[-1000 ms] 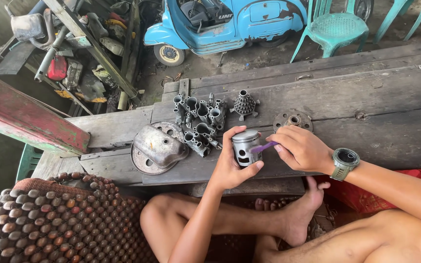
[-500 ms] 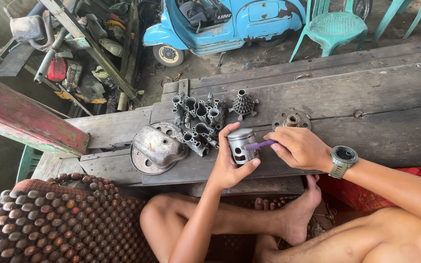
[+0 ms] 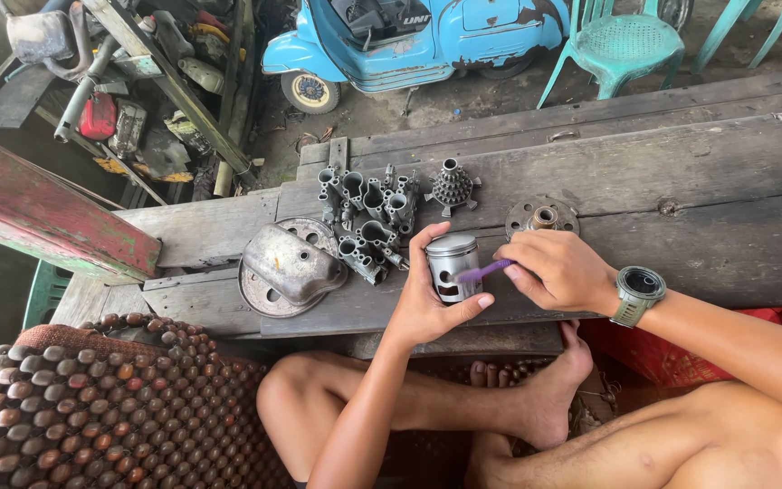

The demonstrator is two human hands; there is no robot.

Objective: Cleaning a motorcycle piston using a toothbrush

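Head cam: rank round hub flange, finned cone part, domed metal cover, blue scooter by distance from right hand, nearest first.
From the right hand:
1. Round hub flange, just above it.
2. Finned cone part, up-left.
3. Domed metal cover, far left on the bench.
4. Blue scooter, beyond the bench.

Lighting: soft, even daylight; upper frame brightest, lower left dimmer. Shadows: faint, diffuse beneath the metal parts on the wooden bench (image 3: 681, 172). Glare: mild sheen on the piston (image 3: 452, 265). Focus: sharp throughout; wide-angle stretching appeared at the frame edges.
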